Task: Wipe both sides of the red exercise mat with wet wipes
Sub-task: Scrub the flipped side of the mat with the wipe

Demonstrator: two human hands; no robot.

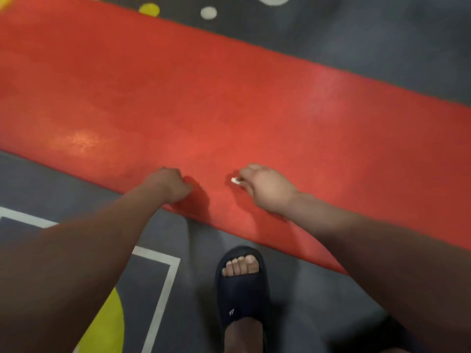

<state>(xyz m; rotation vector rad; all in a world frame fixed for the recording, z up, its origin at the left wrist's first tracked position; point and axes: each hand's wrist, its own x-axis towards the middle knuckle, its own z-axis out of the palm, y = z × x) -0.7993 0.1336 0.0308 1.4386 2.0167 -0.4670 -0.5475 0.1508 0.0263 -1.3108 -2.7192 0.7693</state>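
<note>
Red foam exercise mat (229,98) lies flat, a wide band slanting from far left to near right across the dark grey floor (293,289), both long edges in view. Bare floor runs along the near edge and along the far edge on the right.

Left hand (173,184) is down on the mat just inside the near edge, fingers curled under; the blur hides whether they grip anything. Right hand (265,189), near it, pinches a small white wad of wet wipe (235,180) over the red surface.

One small white logo (231,312) on the dark navy slide sandal (242,289), too small to read. That foot stands just beside the near edge. White painted lines (163,289) and a yellow-green circle (107,327) mark the near-left floor; pale and yellow dots (208,13) lie beyond the far edge.
</note>
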